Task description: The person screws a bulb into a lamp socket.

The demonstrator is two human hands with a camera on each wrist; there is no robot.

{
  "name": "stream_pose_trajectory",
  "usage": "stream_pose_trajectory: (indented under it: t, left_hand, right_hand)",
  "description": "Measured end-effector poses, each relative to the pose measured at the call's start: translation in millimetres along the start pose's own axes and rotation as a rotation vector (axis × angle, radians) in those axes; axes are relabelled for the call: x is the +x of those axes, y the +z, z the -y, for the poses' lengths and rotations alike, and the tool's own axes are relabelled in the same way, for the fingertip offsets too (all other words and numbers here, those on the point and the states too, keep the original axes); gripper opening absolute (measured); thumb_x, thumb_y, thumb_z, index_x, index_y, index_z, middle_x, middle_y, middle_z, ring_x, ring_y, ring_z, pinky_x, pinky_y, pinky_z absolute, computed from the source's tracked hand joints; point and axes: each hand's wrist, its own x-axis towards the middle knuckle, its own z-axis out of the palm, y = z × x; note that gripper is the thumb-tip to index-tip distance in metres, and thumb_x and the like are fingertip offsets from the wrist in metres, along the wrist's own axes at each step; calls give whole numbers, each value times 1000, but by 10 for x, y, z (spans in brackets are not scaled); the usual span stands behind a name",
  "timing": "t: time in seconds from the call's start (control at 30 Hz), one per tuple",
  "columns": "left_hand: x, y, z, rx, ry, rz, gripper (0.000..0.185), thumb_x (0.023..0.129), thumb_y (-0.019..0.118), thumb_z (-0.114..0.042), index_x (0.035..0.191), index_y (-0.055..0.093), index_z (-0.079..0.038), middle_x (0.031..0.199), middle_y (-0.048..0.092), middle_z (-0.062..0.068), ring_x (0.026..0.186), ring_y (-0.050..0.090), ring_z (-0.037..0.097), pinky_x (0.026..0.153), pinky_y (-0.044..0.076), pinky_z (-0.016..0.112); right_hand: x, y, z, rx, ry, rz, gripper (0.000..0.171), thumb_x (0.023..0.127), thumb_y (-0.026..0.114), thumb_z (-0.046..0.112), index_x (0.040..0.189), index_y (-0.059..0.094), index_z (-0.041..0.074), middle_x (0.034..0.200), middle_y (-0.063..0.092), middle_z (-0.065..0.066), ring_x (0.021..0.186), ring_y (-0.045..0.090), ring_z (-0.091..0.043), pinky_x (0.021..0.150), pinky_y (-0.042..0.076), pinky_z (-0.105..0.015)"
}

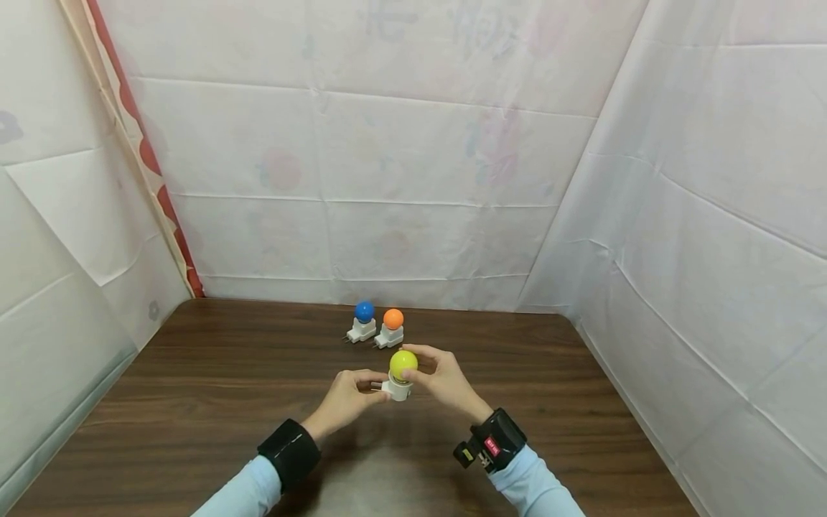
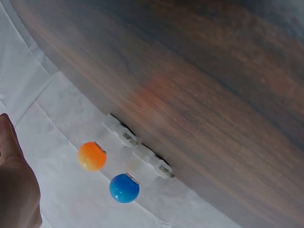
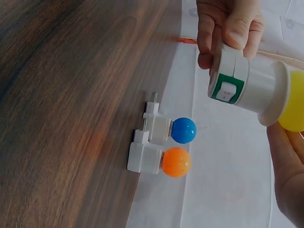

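A person's left hand (image 1: 347,399) pinches the white plug base (image 1: 396,389) of a night light held above a wooden table (image 1: 194,402), while the right hand (image 1: 444,380), at three o'clock, curls its fingers around the yellow bulb (image 1: 403,364). The bulb appears seated in its base. At twelve o'clock, blue (image 1: 365,311) and orange (image 1: 393,319) lights stand assembled.

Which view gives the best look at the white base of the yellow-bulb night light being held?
The right wrist view: the white base fills the frame, showing its green switch panel and the left hand gripping its end. The head view shows the base small between both hands. The left wrist view misses it entirely.
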Motion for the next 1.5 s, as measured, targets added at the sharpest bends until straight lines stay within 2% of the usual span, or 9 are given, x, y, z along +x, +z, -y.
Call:
stream_pose_trajectory:
  t: [0.2, 0.3, 0.5, 0.63, 0.73, 0.9, 1.03, 1.27, 1.5]
  left_hand:
    - [-5, 8, 0, -22, 1, 1, 29, 76, 74, -18, 103, 69, -7, 103, 68, 12, 87, 67, 17, 70, 55, 24]
    - [-17, 12, -42, -32, 2, -4, 28, 77, 73, -13, 102, 69, -4, 103, 68, 14, 87, 67, 19, 70, 55, 25]
    - [-96, -21, -307, 18, 10, -1, 26, 78, 70, -5, 102, 67, 1, 101, 67, 18, 87, 65, 25, 70, 55, 25]
    - [-133, -48, -426, 39, 13, 14, 25, 78, 70, -5, 103, 67, 1, 100, 68, 17, 89, 64, 24, 70, 54, 22]
    - [-125, -48, -391, 25, 32, 23, 26, 78, 70, -4, 103, 67, 2, 100, 67, 18, 88, 65, 25, 69, 55, 23]
    - [-68, -12, -155, 21, 32, 22, 27, 77, 72, -10, 103, 68, -1, 100, 68, 14, 86, 65, 19, 68, 55, 23]
    - [-44, 5, -33, 11, 22, 17, 29, 77, 73, -16, 103, 69, -5, 99, 69, 10, 85, 65, 13, 69, 54, 22]
    - [-52, -3, -2, -11, 47, 24, 29, 78, 72, -17, 104, 68, -6, 102, 68, 12, 87, 65, 15, 70, 55, 23]
    - [-52, -20, -49, -10, 17, 4, 29, 78, 73, -20, 104, 68, -8, 104, 68, 10, 88, 66, 17, 70, 55, 23]
  right_hand:
    - [11, 38, -123, -36, -32, -85, 47, 78, 72, 24, 120, 58, 8, 117, 61, -10, 101, 62, -27, 80, 54, -27]
    - [13, 46, -139, -38, -42, -101, 47, 77, 73, 26, 119, 59, 11, 116, 62, -8, 100, 62, -28, 79, 54, -28]
    - [11, 32, -129, -63, -22, -78, 49, 78, 72, 29, 121, 58, 10, 119, 60, -7, 103, 60, -23, 81, 53, -28]
    - [4, 5, -107, -63, -52, -8, 49, 84, 67, 25, 127, 52, 8, 126, 56, -10, 109, 58, -25, 88, 51, -33]
    - [-3, -11, -89, -42, -85, 67, 49, 89, 60, 20, 133, 46, 6, 133, 51, -12, 115, 54, -27, 93, 47, -37]
    - [-15, -18, -73, -31, -119, 125, 48, 91, 56, 17, 136, 42, 5, 136, 47, -14, 118, 52, -27, 96, 46, -34]
    - [-20, -14, -71, -41, -123, 117, 47, 90, 58, 14, 133, 44, 3, 132, 50, -16, 115, 54, -27, 95, 46, -34]
    - [-13, 6, -62, -31, -68, 80, 44, 88, 58, 7, 131, 47, 1, 127, 54, -18, 110, 57, -30, 87, 51, -28]
    - [-81, 23, 251, -53, -49, 34, 43, 85, 62, 3, 125, 51, -4, 121, 56, -20, 107, 58, -31, 86, 51, -30]
